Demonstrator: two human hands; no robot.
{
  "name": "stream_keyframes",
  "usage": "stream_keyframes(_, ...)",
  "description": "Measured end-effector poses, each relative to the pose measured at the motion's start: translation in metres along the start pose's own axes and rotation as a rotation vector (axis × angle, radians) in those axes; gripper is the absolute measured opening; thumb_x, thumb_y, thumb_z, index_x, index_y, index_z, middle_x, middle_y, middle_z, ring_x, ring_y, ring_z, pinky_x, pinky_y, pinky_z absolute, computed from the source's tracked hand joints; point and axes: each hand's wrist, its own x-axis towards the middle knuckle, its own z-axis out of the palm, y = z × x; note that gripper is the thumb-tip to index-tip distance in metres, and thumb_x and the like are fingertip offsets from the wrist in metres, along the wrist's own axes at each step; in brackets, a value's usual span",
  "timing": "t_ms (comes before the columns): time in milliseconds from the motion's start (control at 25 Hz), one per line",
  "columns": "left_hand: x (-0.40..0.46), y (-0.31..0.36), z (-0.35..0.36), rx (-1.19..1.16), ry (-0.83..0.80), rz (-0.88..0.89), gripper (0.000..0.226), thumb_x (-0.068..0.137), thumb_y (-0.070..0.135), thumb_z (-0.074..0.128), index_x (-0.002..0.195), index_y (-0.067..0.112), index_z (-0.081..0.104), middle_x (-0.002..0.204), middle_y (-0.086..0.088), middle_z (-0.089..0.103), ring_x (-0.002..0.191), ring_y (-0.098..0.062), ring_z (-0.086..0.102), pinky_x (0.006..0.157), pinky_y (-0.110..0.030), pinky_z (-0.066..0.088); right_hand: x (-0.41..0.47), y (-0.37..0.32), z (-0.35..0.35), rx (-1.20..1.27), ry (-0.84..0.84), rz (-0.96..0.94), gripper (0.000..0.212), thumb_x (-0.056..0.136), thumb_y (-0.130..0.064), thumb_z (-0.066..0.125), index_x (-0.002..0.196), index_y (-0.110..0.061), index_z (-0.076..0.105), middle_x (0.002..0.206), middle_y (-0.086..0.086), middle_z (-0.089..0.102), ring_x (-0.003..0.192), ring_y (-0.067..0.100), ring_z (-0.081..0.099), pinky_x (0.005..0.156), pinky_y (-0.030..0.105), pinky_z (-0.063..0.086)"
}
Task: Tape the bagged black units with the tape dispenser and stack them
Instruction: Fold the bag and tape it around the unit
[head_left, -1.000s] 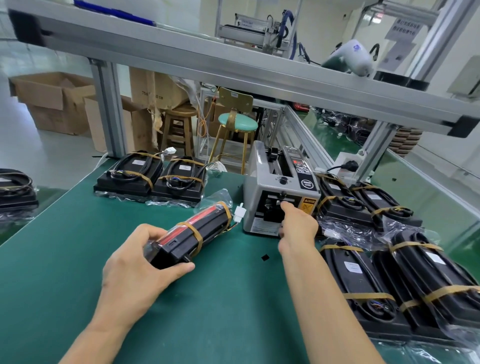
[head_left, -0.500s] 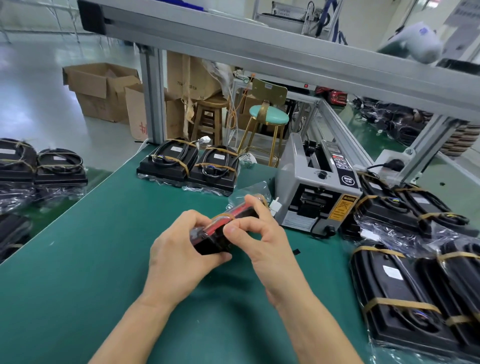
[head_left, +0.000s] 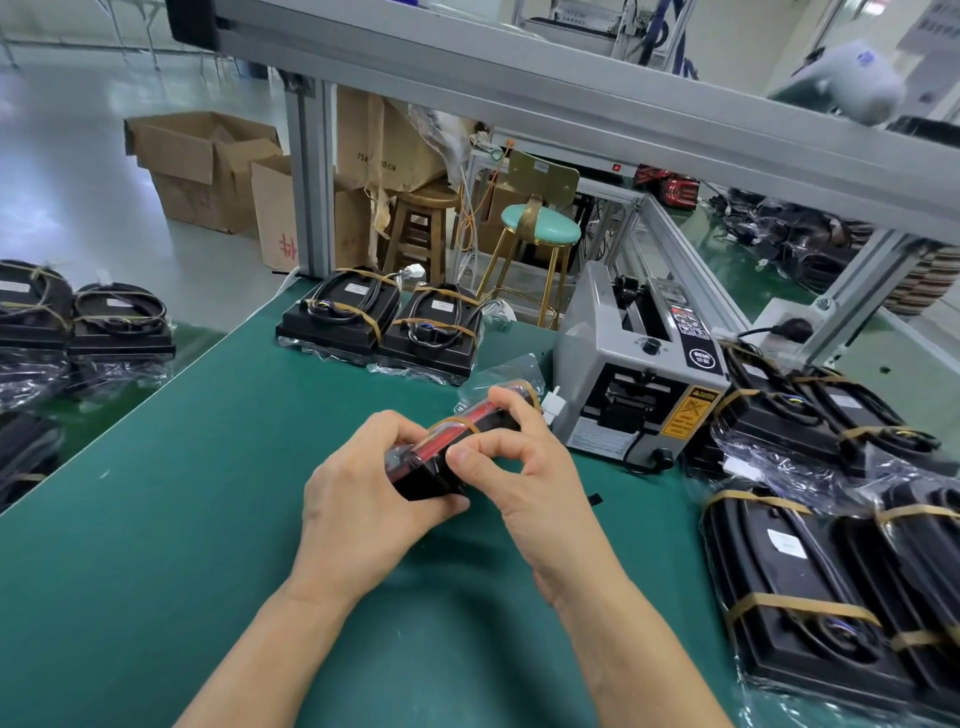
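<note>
A bagged black unit (head_left: 457, 447) with a red strip along its top and tan tape bands is held above the green table (head_left: 182, 493). My left hand (head_left: 363, 488) grips its near end from the left. My right hand (head_left: 524, 467) curls over its top and right side, thumb pressed against the near face. The grey tape dispenser (head_left: 639, 374) stands just right of the unit, with a white connector (head_left: 551, 406) between them. Two taped units (head_left: 379, 327) lie side by side at the table's far edge.
Several bagged, taped units (head_left: 831, 571) crowd the table's right side. More units (head_left: 78, 322) lie on a neighbouring surface at left. An aluminium frame post (head_left: 309, 182) and overhead beam (head_left: 571, 98) cross the back. Stools and cardboard boxes stand beyond the table.
My right hand left the tape dispenser's outlet and came back onto the held unit. The unit is now between both hands, and the camera has turned left.
</note>
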Motion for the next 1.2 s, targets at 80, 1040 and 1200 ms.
stream_keyframes(80,0.0,0.0,0.001,0.003,0.004,0.0,0.051,0.046,0.036,0.091,0.082,0.035,0.056,0.075,0.017,0.066,0.072,-0.003,0.061,0.067,-0.034,0.051,0.001,0.002,0.0,-0.038,0.013,-0.003,0.016,0.082,-0.019,0.074,0.067,-0.024,0.074,0.14,-0.024,0.041,0.137,0.002,0.029,0.116,0.038,0.024)
stream_keyframes(1040,0.002,0.002,-0.01,-0.075,-0.088,0.049,0.05,0.041,0.037,0.087,0.082,0.034,0.06,0.077,0.017,0.067,0.069,-0.004,0.062,0.063,-0.019,0.048,-0.006,0.014,0.015,-0.243,0.237,-0.107,0.051,0.053,-0.059,0.065,0.098,-0.041,0.049,0.109,-0.031,0.044,0.111,-0.013,0.037,0.109,0.041,0.027)
stream_keyframes(1200,0.012,-0.016,-0.034,-0.168,-0.198,0.069,0.058,0.034,0.037,0.09,0.086,0.031,0.065,0.081,0.012,0.072,0.072,0.0,0.065,0.071,-0.008,0.045,0.004,0.016,-0.027,-0.445,0.179,-0.17,0.047,0.066,-0.036,0.078,0.1,-0.05,0.049,0.128,-0.028,0.043,0.128,-0.006,0.033,0.114,0.044,0.014)
